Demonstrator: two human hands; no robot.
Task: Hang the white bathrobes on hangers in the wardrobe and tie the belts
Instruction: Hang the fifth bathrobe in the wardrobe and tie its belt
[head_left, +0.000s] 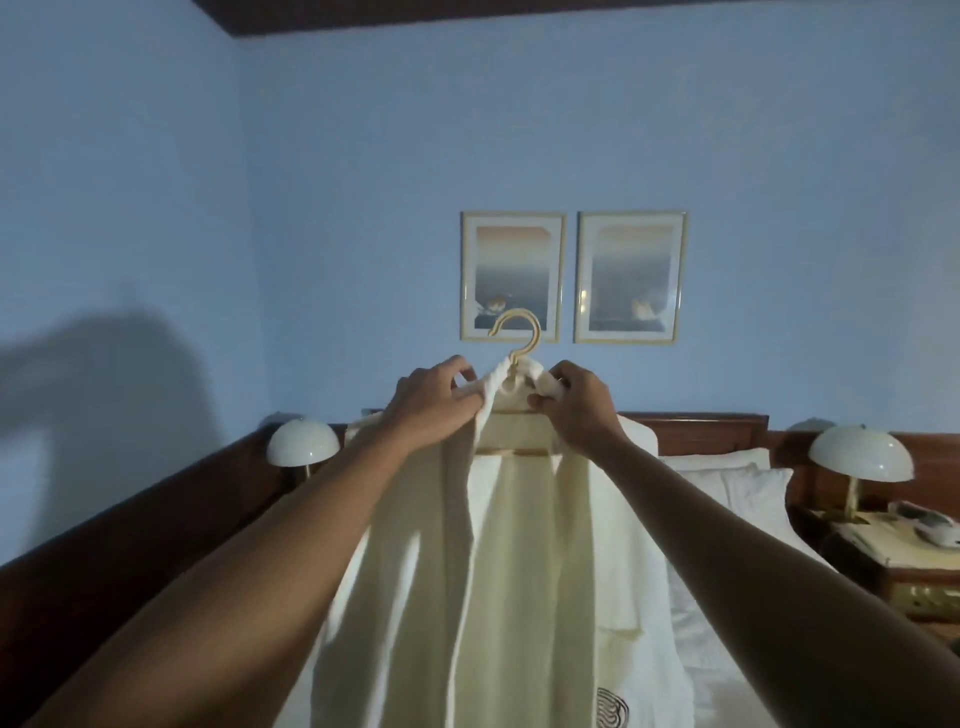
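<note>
Both hands, left hand and right hand, pinch the white bathrobe collar below the hanger hook at twelve o'clock.

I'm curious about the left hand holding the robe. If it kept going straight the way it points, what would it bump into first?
Probably the hanger. The left hand points inward, toward the bathrobe collar it pinches, with the hanger's neck just beyond. Depth is hard to judge here.

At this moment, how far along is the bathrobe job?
Done: one robe is already draped on a hanger. In hand: the left hand and right hand each pinch the collar beside the hook, held up over the bed. Left: no wardrobe is in view, so hanging remains; no tied belt shows.
</note>
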